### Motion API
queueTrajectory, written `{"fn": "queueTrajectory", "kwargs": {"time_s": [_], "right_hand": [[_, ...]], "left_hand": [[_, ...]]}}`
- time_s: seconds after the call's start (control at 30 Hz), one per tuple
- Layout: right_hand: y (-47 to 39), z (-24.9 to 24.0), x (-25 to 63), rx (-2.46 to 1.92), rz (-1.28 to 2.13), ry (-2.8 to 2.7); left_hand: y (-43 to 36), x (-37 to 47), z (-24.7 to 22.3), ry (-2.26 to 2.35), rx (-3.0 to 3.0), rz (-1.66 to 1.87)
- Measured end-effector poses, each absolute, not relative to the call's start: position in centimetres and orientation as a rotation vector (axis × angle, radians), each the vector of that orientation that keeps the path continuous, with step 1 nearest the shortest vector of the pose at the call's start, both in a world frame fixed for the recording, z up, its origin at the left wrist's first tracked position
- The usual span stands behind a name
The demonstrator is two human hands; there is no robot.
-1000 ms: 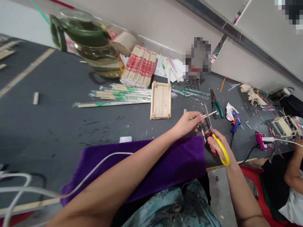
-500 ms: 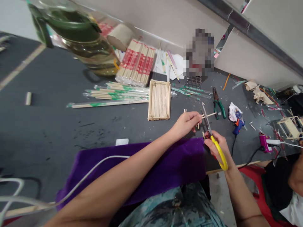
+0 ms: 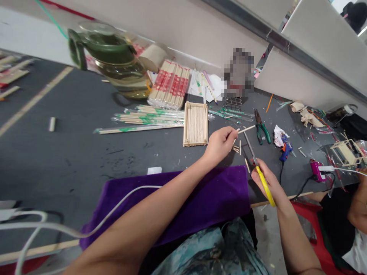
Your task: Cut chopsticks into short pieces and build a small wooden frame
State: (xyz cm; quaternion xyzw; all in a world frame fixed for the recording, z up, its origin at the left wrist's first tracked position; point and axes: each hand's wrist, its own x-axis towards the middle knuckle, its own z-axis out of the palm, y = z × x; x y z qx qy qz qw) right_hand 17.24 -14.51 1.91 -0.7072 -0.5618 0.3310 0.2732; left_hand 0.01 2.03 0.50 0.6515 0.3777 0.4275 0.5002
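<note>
The left hand [image 3: 220, 145] pinches a thin stick [image 3: 249, 128]; the right hand [image 3: 268, 176] holds yellow scissors [image 3: 264, 185] near it, above the table [image 3: 163, 151].

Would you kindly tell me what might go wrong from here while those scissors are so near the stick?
The yellow-handled scissors in the right hand point towards the left hand, so a slip might nick it.

The thin wooden stick is held near one end, so its free end could swing or spring away if cut.

The white cable crosses the purple cloth by the left forearm, which might snag it.
</note>
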Motion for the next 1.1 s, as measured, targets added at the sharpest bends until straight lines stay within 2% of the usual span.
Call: {"fn": "queueTrajectory", "kwargs": {"time_s": [0.2,0.47,0.53,0.63,0.73,0.87,1.1], "right_hand": [[-13.2,0.7,19.5,-2.414,0.346,-1.54],[-11.3,2.1,21.1,-2.576,0.097,-1.996],[-10.4,3.3,20.8,-2.477,-0.013,-2.005],[-7.9,4.5,19.5,-1.971,-0.209,-1.947],[-4.7,4.5,18.1,-1.617,-0.208,-2.061],[-2.1,2.8,17.3,-1.564,-0.087,-2.176],[-2.2,0.7,17.6,-1.586,-0.111,-2.215]], "left_hand": [[2.7,0.2,0.8,0.755,0.954,0.939],[2.3,0.5,0.6,0.751,1.07,0.911],[2.4,0.5,0.3,0.744,1.13,0.911],[2.4,0.4,0.0,0.718,1.176,0.874],[2.5,0.1,0.1,0.671,1.136,0.801],[2.8,-0.4,0.1,0.705,1.145,0.735],[2.5,-1.1,-0.4,0.976,2.013,0.907]]}}
